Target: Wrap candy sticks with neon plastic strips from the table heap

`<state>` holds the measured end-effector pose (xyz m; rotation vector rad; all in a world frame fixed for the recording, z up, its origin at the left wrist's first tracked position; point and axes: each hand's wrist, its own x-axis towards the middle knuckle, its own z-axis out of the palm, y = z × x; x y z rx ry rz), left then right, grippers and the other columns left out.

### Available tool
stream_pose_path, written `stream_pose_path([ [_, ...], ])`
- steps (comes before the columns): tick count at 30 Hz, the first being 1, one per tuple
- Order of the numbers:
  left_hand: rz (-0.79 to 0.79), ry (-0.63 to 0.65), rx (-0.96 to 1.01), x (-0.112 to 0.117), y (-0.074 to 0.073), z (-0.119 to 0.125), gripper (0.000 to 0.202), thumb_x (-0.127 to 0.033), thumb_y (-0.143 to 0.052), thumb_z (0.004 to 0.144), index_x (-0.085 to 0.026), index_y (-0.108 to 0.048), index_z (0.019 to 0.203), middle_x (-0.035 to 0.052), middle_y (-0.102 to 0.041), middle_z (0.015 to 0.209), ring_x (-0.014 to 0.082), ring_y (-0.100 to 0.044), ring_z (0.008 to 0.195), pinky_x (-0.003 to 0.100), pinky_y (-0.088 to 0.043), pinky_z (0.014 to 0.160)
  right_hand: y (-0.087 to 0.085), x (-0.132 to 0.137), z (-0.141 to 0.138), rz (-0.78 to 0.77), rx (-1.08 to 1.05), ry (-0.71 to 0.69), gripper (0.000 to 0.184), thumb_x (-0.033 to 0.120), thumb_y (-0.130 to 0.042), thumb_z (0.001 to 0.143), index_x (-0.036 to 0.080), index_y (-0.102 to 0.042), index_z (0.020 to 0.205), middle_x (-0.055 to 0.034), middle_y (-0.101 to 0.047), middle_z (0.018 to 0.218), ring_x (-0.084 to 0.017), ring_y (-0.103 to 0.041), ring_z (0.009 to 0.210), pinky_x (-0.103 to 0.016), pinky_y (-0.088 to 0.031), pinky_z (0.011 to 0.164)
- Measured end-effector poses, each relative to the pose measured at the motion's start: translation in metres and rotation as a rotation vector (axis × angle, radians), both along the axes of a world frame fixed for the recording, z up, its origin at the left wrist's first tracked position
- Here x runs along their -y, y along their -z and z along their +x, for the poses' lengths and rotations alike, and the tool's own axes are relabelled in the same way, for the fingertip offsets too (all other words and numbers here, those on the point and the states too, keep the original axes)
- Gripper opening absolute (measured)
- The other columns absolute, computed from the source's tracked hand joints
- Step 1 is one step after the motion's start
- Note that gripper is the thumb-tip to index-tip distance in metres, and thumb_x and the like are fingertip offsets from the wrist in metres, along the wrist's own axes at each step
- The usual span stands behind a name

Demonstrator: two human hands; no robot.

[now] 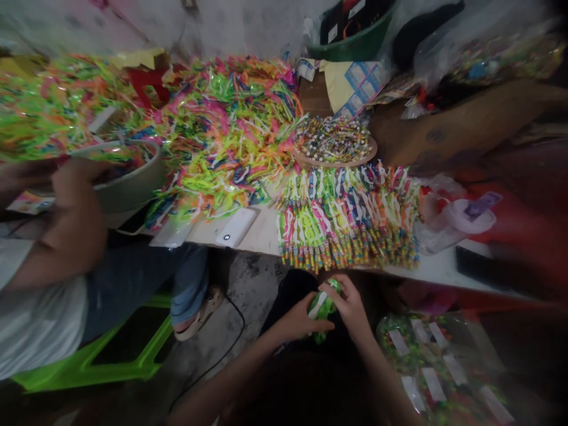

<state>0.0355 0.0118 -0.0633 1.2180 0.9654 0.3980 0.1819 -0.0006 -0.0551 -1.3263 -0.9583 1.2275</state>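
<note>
My left hand (pixel 299 322) and my right hand (pixel 350 305) meet above my lap, just below the table's front edge. Between them is a small bright-green plastic bundle (pixel 320 309) with a white strip across it. The left fingers wrap it from the side and below, while the right fingers and thumb pinch its upper end. Its exact kind is unclear. Straight ahead on the table lie rows of slim, multicoloured bundles (pixel 346 219) with beaded-looking lower ends and white strips. My hands are apart from them.
Loose neon strips (pixel 231 136) heap across the table, beside a round tray of small sticks (pixel 335 142). A white phone (pixel 237 228), dark phone (pixel 486 272) and lidded cup (pixel 461 222) lie nearer. At left a co-worker's arm (pixel 80 207) reaches into a basin (pixel 133 183). A clear bag (pixel 439 361) stands lower right.
</note>
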Motion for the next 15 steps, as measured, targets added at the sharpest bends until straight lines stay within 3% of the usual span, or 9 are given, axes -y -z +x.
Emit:
stream_pose_path([
  [5,-0.160,0.034,0.054,-0.006,0.000,-0.002,0.070,-0.042,-0.078,0.059,-0.012,-0.051,0.116,0.0019,-0.059,0.084,0.0128,-0.052,0.071,0.026,-0.042,0.068,-0.009,-0.004,0.006,-0.041,-0.034,0.000,0.034,0.043,-0.070,0.070,0.020,-0.055,0.089,-0.0029,-0.068,0.080,-0.018,-0.063,0.075,-0.027,-0.048,0.066],
  [9,-0.296,0.046,0.120,-0.006,-0.005,-0.003,0.060,-0.042,-0.076,0.063,-0.013,-0.054,0.111,-0.0055,-0.054,0.062,0.0065,-0.043,0.050,0.020,-0.035,0.051,-0.013,-0.006,0.009,-0.062,-0.026,-0.025,0.033,0.043,-0.069,0.072,0.019,-0.058,0.092,-0.0047,-0.071,0.082,-0.018,-0.064,0.075,-0.028,-0.048,0.065],
  [15,-0.447,-0.043,0.186,-0.003,0.000,-0.005,0.064,-0.058,-0.061,0.072,-0.012,-0.053,0.115,-0.0021,-0.055,0.066,0.0063,-0.045,0.048,0.019,-0.035,0.046,-0.014,-0.009,0.015,-0.070,-0.051,-0.064,0.033,0.042,-0.068,0.073,0.020,-0.061,0.096,-0.0041,-0.072,0.087,-0.018,-0.064,0.077,-0.028,-0.049,0.069],
])
